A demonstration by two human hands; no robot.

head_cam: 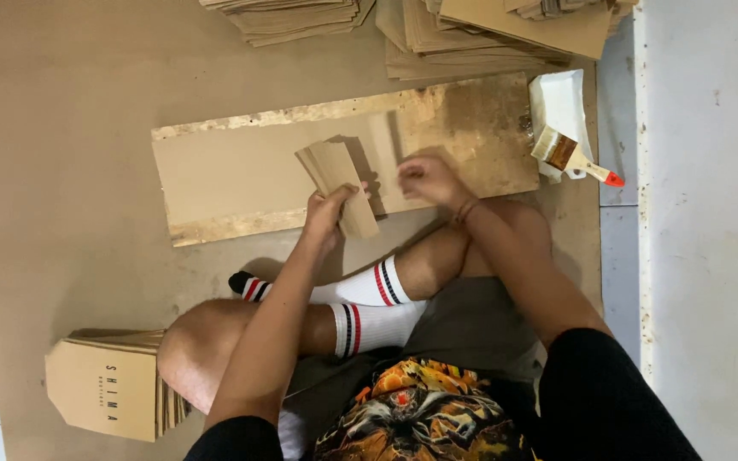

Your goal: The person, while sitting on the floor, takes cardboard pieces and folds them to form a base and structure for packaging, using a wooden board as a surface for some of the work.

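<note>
My left hand (328, 207) grips a small stack of folded brown paper pieces (335, 171), held upright and fanned over a worn wooden board (471, 128). My right hand (429, 177) hovers just right of that stack with its fingers curled and nothing visible in them. A flat brown paper sheet (232, 175) lies on the board under both hands. I sit cross-legged on the floor in white striped socks.
A glue brush with a red-tipped handle (570, 156) rests on a white tray (557, 102) at the board's right end. Stacks of brown paper (489, 34) lie at the top. A pile of finished paper bags (108, 388) sits at lower left.
</note>
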